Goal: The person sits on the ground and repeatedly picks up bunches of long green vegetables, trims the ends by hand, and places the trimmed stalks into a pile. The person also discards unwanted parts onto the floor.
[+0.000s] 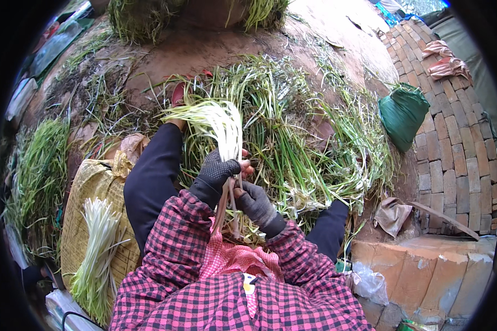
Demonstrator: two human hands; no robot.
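Observation:
My left hand, in a dark dotted glove with bare fingertips, grips a bundle of blanched chive-like stalks. The white stems are in my fist; the pale yellow-green leaf ends fan away and bend left. Just below it, my right hand, in a grey glove, pinches a brownish strip at the base of the bundle. The strip's ends hang toward my lap. Whether it goes all the way around the stems is hidden by my hands. Beneath my hands, loose green stalks cover the ground between my legs.
At left, another pale stalk bundle lies on a stuffed yellow woven sack. Green leaves are heaped beyond it. To the right are a green bag, brick paving, a wooden stick and a clear plastic bag.

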